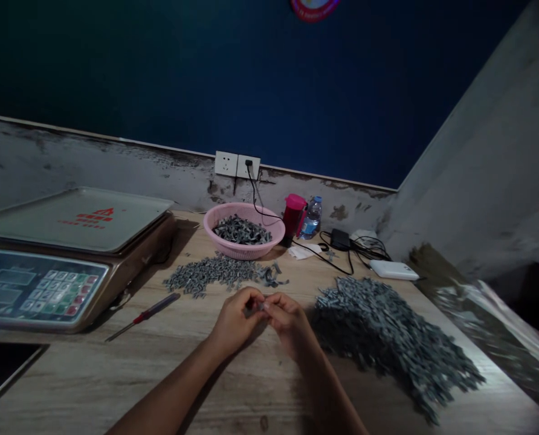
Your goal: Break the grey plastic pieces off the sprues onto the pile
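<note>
Okay, just two hands in play, left hand [235, 321] and right hand [290, 321], meeting low over the table [70, 368], fingers [252, 295] of both pinched together on one small gray piece [261, 307], mostly hidden behind the fingertips. Right beside the right hand, one big heap of gray pieces [387, 344], fanning out toward the table's right edge and almost reaching it. Second, smaller heap of gray pieces [215, 276] straight ahead of the hands, a little apart from them, just in front of one pink plastic basket [251, 251] holding more of the same. Left of the hands, one red-handled screwdriver [146, 314], lying near the front of one digital scale [70, 260] at the table's left end. Along the back edge by the wall: one magenta flask [294, 214], one water bottle [312, 219], one flat white box [393, 270], some black cables [367, 246]. Above those, two wall sockets [237, 164], one with a cable plugged in.
</note>
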The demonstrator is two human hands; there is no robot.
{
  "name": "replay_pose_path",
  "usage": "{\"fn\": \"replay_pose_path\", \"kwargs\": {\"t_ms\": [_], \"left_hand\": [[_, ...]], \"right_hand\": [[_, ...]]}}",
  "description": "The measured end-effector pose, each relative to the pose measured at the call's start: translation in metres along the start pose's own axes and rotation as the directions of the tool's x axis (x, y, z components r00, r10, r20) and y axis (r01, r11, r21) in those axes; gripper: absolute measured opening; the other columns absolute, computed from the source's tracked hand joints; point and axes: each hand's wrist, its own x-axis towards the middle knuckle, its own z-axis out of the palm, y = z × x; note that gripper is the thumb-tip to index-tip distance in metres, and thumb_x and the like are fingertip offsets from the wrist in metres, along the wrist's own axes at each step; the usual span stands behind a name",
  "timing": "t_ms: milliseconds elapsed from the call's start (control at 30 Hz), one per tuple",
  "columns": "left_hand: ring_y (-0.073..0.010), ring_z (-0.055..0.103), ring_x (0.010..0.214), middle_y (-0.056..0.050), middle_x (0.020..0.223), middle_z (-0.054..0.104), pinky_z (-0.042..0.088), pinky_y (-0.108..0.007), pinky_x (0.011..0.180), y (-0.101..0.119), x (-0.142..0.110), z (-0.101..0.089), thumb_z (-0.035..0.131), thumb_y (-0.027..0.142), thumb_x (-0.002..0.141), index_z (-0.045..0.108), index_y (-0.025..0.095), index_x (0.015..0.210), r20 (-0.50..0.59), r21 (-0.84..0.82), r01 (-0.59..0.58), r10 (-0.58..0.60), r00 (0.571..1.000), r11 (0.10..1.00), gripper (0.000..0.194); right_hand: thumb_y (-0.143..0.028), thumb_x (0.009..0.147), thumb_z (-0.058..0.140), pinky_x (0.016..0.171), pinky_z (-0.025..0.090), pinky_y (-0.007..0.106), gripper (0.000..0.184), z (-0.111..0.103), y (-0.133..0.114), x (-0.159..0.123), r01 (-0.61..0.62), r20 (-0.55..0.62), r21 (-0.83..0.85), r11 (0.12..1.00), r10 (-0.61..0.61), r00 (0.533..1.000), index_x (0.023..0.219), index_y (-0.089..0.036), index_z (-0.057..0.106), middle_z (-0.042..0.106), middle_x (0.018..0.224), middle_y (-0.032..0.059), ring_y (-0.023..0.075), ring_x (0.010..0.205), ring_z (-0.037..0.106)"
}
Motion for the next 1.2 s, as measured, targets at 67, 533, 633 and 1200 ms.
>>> {"fn": "replay_pose_path", "kwargs": {"t_ms": [67,533,633,1200], "left_hand": [[-0.0124,0.053,0.071,0.000,0.073,0.060,0.040,-0.024,0.067,0.000,-0.002,0.001,0.061,0.013,0.071,0.060,0.017,0.076,-0.052,0.178,-0.109,0.120,0.991,0.978,0.006],[-0.0155,0.057,0.080,-0.003,0.081,0.062,0.043,-0.027,0.076,0.007,0.001,-0.003,0.060,0.013,0.072,0.064,0.016,0.079,0.012,-0.155,-0.031,0.034,0.999,0.987,0.008],[-0.0157,0.056,0.082,-0.004,0.083,0.061,0.043,-0.027,0.076,0.008,0.001,-0.003,0.060,0.013,0.072,0.064,0.016,0.080,0.037,-0.196,-0.019,0.027,0.999,0.980,0.009],[-0.0168,0.054,0.082,-0.003,0.079,0.061,0.040,-0.029,0.076,0.011,0.005,-0.012,0.061,0.012,0.073,0.062,0.017,0.076,0.143,0.130,-0.201,0.182,0.973,0.971,0.007]], "right_hand": [[-0.030,0.066,0.070,0.059,0.041,0.024,0.017,0.005,-0.001,-0.002,-0.037,0.007,0.110,0.993,0.037,0.999,0.067,-0.016,0.061,0.059,0.064,0.0007,0.0124,0.061,0.052],[-0.030,0.072,0.069,0.058,0.040,0.022,0.017,0.001,-0.010,-0.004,-0.027,0.178,0.246,0.969,-0.018,0.984,0.077,-0.020,0.057,0.056,0.073,-0.0003,0.0099,0.061,0.050],[-0.035,0.074,0.067,0.059,0.041,0.023,0.021,-0.005,-0.015,-0.006,-0.073,0.272,0.180,0.981,0.022,0.962,0.077,-0.019,0.053,0.056,0.073,0.0007,0.0115,0.064,0.052],[-0.034,0.065,0.070,0.049,0.038,0.022,0.028,-0.008,-0.005,0.002,0.052,0.066,-0.166,0.985,-0.041,0.997,0.073,-0.018,0.049,0.057,0.057,-0.0030,0.0092,0.047,0.049]]}}
